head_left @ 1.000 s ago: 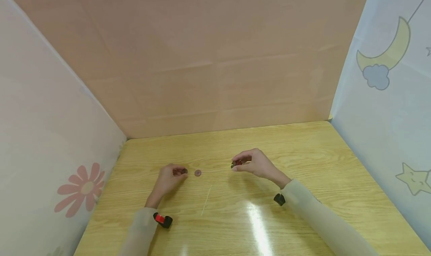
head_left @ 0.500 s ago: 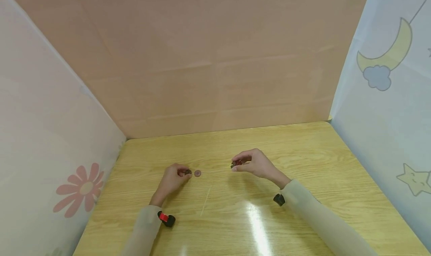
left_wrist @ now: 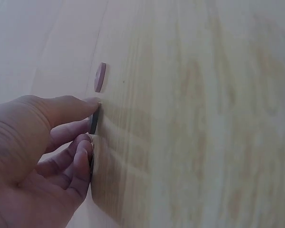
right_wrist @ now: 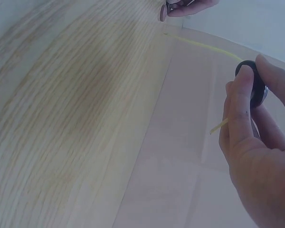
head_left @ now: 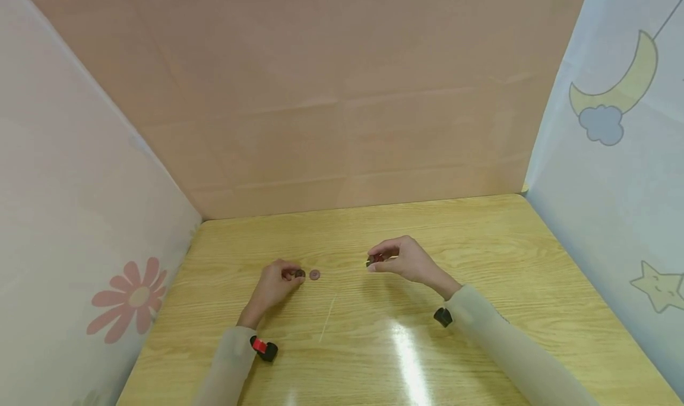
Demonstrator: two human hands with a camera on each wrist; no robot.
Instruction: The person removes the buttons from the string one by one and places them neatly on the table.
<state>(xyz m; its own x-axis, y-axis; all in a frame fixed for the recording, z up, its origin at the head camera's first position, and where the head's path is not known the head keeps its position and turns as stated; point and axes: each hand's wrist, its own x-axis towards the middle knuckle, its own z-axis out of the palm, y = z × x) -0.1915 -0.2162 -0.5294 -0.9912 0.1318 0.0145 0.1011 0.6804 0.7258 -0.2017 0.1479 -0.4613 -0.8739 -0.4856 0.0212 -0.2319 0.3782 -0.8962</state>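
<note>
My left hand (head_left: 293, 274) rests on the wooden table (head_left: 481, 257) and pinches a small dark disc (head_left: 300, 273) between thumb and fingers (left_wrist: 80, 152). The disc (left_wrist: 93, 118) stands on edge against the tabletop. A brownish-pink disc (head_left: 314, 274) lies flat just right of it, apart from it (left_wrist: 100, 77). My right hand (head_left: 375, 261) hovers a little above the table and pinches a dark button (right_wrist: 256, 88) at its fingertips. A thin yellow thread (right_wrist: 204, 45) runs from that button toward the left hand.
Cardboard-coloured panels close the back, and pale printed sheets with a flower (head_left: 130, 299) and a moon (head_left: 614, 79) close the sides. A thin pale line (head_left: 327, 317) lies on the table between the arms. A small black device sits on each wrist.
My left hand has slid a little to the right with the dark disc, closer to the brownish-pink disc. The right hand has stayed where it was.
</note>
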